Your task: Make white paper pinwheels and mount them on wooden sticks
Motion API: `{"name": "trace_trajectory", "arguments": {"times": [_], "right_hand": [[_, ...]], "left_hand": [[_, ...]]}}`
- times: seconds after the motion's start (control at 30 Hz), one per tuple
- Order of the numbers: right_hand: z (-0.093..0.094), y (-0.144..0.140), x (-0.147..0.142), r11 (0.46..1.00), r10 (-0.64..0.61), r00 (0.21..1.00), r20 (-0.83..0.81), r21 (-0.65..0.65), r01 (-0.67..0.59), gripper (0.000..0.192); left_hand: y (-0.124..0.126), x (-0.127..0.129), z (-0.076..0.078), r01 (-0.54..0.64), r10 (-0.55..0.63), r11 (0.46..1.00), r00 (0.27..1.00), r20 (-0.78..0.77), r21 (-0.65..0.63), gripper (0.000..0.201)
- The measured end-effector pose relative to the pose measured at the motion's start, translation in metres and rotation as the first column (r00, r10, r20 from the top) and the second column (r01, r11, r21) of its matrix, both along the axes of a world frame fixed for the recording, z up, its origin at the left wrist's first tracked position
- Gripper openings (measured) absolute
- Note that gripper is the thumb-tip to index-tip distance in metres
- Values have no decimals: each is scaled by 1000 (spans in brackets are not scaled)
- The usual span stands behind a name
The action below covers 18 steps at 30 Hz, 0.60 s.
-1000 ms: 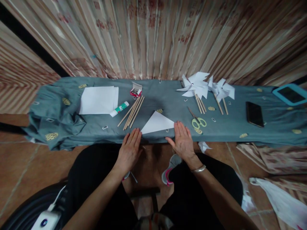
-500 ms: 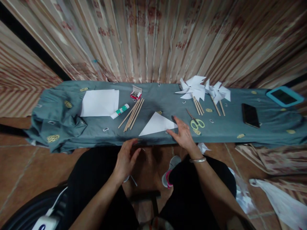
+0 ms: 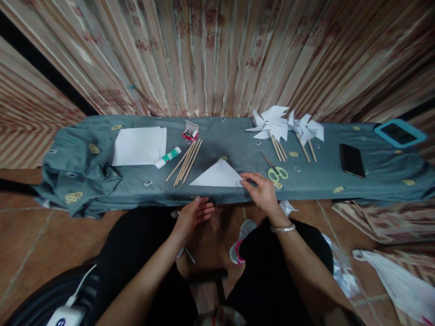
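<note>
We see a striped, pleated curtain (image 3: 217,54) filling the upper frame, with a dark gap at upper left. Across the middle runs a long table under a grey-blue cloth (image 3: 374,181). Below lies a reddish-brown tiled floor (image 3: 41,253), dimly lit.

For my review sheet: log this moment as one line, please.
right hand: fingers on corner of folded paper triangle | left hand: open, off table edge, holding nothing | scissors right of triangle
</note>
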State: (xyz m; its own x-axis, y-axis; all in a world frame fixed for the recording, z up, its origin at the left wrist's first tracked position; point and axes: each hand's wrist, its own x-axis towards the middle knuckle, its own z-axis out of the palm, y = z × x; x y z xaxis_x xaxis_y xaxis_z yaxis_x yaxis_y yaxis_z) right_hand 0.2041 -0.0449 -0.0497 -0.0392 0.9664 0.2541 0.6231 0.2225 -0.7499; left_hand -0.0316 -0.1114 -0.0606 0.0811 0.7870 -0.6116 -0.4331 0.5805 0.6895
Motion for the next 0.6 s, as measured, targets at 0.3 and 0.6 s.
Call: {"name": "trace_trajectory", "arguments": {"times": [0.3, 0.6], "right_hand": [[30, -16, 3, 985, 153, 974, -168, 111, -135, 11], [43, -25, 11, 962, 243, 962, -126, 156, -223, 14]], "left_hand": [[5, 1, 31, -11, -5, 999, 929, 370, 42, 66], [13, 3, 41, -145, 137, 987, 986, 96, 76, 24]]}}
